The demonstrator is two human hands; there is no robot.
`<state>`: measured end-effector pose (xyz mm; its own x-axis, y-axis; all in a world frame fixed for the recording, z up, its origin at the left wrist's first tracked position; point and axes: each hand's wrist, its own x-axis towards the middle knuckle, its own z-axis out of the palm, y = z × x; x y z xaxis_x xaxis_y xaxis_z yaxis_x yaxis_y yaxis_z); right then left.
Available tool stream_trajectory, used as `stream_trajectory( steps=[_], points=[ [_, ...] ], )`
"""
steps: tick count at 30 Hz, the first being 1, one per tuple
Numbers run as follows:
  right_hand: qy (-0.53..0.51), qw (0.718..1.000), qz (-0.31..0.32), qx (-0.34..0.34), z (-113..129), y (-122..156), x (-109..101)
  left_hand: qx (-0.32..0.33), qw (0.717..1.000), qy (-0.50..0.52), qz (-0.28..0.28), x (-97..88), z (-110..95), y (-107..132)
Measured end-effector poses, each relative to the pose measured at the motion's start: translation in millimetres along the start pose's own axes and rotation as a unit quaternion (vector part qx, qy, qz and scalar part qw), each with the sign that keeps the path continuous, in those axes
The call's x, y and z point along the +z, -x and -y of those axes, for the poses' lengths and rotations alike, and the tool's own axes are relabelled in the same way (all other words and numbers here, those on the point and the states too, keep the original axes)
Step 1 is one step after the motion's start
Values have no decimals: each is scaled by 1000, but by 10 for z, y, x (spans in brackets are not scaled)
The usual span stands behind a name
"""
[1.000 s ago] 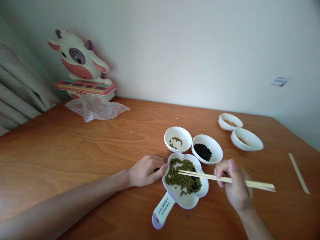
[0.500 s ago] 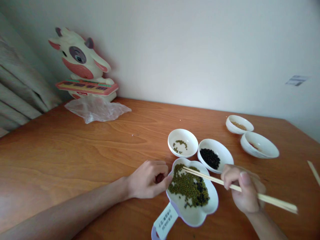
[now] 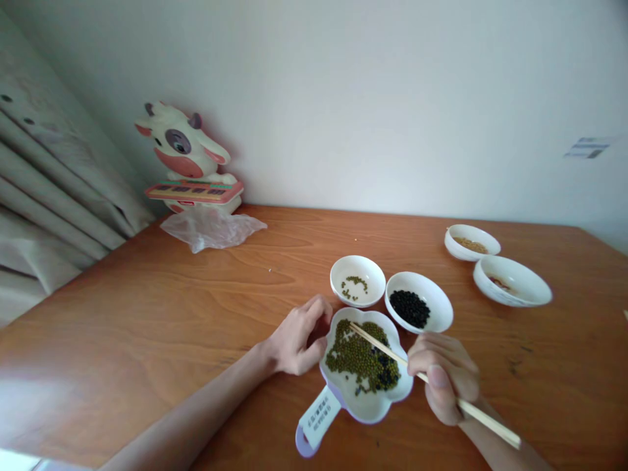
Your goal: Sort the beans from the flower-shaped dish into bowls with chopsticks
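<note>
A white flower-shaped dish with a lilac handle (image 3: 360,409) holds green beans (image 3: 356,356), probably mung beans, with black beans (image 3: 385,376) mixed in at its right side. My left hand (image 3: 301,337) is curled at the dish's left rim, thumb and fingers against it. In my right hand (image 3: 444,373) is a pair of wooden chopsticks (image 3: 380,345), closed around them. Their tips rest among the green beans near the upper left; whether a bean is pinched cannot be seen. Behind the dish stand a bowl with a few green beans (image 3: 371,278) and a bowl of black beans (image 3: 441,314).
Farther right are a bowl of tan grains (image 3: 485,239) and a bowl with some reddish-brown bits (image 3: 530,288). A cow-shaped toy keyboard (image 3: 196,190) and a crumpled plastic bag (image 3: 213,229) sit at the back left, near a curtain (image 3: 59,203). A wall (image 3: 373,104) bounds the table's back.
The view has shifted a little. My right hand has come leftward, closer to the dish, and the chopstick tips have moved slightly left among the green beans. My left hand stays at the rim.
</note>
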<state>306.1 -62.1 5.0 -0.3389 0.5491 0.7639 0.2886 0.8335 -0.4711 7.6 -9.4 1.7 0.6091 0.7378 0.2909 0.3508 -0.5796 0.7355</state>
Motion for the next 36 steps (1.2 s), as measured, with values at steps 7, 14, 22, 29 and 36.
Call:
stream_trajectory(
  steps=[7,14,22,29,36],
  points=[
    [-7,1000,1,8,-15,83,74,-159,971,68,-166,26,192,-269],
    [17,998,37,56,13,26,64,-131,978,49,-152,56,168,-281],
    [10,969,103,224,69,-28,-2,-45,994,-81,-57,25,20,-198],
    [46,967,137,210,141,-122,-45,-8,995,-86,-53,-2,42,-186],
    [67,966,150,201,132,-159,-118,17,994,-100,-42,-7,-22,-153]
  ],
)
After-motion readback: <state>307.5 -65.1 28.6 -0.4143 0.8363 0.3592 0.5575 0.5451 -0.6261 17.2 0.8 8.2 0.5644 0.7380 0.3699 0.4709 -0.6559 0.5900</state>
